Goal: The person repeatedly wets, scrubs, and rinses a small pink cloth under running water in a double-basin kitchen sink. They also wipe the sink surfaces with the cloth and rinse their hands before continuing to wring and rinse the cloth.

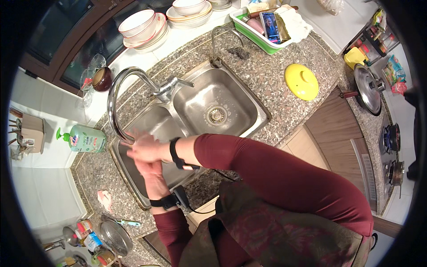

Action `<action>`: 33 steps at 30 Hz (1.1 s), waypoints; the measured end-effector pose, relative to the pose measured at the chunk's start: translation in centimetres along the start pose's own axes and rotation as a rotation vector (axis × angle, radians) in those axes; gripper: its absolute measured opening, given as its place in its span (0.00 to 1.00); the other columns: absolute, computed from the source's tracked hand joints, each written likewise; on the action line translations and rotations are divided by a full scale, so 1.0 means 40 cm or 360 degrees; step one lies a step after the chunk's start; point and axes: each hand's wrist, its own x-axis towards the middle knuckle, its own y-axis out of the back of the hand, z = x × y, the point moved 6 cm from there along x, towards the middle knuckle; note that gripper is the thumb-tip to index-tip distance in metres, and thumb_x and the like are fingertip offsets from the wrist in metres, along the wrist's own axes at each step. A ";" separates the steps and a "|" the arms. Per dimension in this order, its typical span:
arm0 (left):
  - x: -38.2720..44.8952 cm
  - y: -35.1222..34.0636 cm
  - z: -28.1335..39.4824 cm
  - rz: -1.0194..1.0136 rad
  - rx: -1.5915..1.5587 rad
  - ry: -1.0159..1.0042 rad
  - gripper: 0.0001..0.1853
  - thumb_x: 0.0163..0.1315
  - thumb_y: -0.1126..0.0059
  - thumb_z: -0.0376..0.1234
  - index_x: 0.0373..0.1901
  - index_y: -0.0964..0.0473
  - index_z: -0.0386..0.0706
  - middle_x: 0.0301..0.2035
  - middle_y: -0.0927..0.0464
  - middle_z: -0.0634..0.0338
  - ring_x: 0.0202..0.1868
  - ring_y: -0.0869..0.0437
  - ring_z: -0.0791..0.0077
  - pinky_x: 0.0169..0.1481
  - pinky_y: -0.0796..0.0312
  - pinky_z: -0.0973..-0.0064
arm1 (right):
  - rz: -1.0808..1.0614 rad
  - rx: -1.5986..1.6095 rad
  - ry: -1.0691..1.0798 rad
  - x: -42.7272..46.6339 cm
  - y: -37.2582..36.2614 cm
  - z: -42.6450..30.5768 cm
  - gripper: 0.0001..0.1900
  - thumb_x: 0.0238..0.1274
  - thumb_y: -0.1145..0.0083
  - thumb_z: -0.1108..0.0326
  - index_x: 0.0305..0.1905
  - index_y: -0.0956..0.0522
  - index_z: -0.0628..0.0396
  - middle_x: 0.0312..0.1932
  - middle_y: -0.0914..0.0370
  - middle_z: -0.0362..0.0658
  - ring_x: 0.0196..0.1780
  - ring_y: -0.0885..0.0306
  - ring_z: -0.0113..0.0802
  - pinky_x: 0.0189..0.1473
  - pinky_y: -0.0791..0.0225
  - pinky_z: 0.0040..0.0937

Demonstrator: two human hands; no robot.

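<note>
Over the smaller left basin point(136, 182) of the stainless-steel double sink, my two hands come together below the spout of the chrome faucet point(115, 96). My right hand point(146, 148) lies across the top of my left hand point(149, 168), and they overlap. Motion blurs the fingers, so whether anything is between them cannot be made out. Part of the right hand is right at the spout's end. Each wrist wears a black strap, with a cable near the left one. In the larger right basin point(196, 100), the drain strainer point(217, 114) shows among water drops.
A green soap pump bottle point(87, 138) stands left of the sink. A yellow lid point(302, 82) lies on the granite counter at right. Behind are stacked bowls point(137, 23) and a green-white bin point(257, 40) holding a phone point(271, 28). A strainer point(115, 237) sits lower left.
</note>
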 end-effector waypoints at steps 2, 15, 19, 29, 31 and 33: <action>-0.010 -0.007 -0.004 0.0146 -0.0160 0.0048 0.23 0.68 0.62 0.39 0.60 0.35 0.38 0.56 0.28 0.48 0.59 0.28 0.54 0.64 0.35 0.56 | 0.0450 0.0067 -0.0024 -0.005 0.060 0.004 0.24 0.56 0.46 0.54 0.55 0.28 0.55 0.62 0.36 0.62 0.67 0.42 0.60 0.66 0.46 0.51; -0.020 -0.013 0.010 -0.0021 -0.0096 0.0106 0.22 0.59 0.56 0.33 0.56 0.32 0.39 0.49 0.24 0.53 0.53 0.24 0.60 0.57 0.30 0.58 | -0.0007 0.0771 -0.0753 -0.041 0.051 0.001 0.27 0.56 0.39 0.56 0.59 0.28 0.54 0.54 0.28 0.55 0.53 0.27 0.51 0.56 0.34 0.43; -0.009 -0.035 0.055 -0.0504 -0.0286 -0.0133 0.23 0.64 0.60 0.41 0.57 0.33 0.39 0.52 0.27 0.50 0.54 0.26 0.57 0.62 0.34 0.60 | -0.0040 0.0335 0.0363 -0.051 0.052 -0.108 0.06 0.51 0.42 0.68 0.34 0.26 0.54 0.38 0.27 0.49 0.43 0.27 0.48 0.45 0.33 0.45; -0.034 -0.031 0.027 0.0493 -0.0154 0.0196 0.29 0.70 0.69 0.52 0.65 0.40 0.44 0.63 0.35 0.53 0.64 0.34 0.56 0.69 0.41 0.58 | 0.0117 -0.0303 0.0583 -0.064 0.089 -0.058 0.12 0.60 0.49 0.58 0.34 0.23 0.54 0.33 0.22 0.49 0.46 0.27 0.45 0.46 0.37 0.47; -0.007 -0.022 0.008 0.0428 -0.0040 0.0163 0.29 0.70 0.69 0.52 0.63 0.38 0.44 0.60 0.32 0.54 0.62 0.31 0.57 0.67 0.38 0.59 | 0.0216 -0.0293 0.0412 -0.057 0.090 -0.040 0.13 0.60 0.50 0.57 0.31 0.23 0.55 0.32 0.22 0.49 0.44 0.26 0.48 0.45 0.38 0.48; 0.016 -0.013 -0.015 0.0353 -0.0016 0.0185 0.27 0.70 0.68 0.52 0.61 0.35 0.44 0.56 0.29 0.55 0.59 0.28 0.58 0.64 0.35 0.59 | 0.0266 -0.0318 0.0344 -0.054 0.081 -0.043 0.14 0.61 0.51 0.57 0.29 0.22 0.56 0.31 0.22 0.49 0.42 0.26 0.51 0.45 0.38 0.48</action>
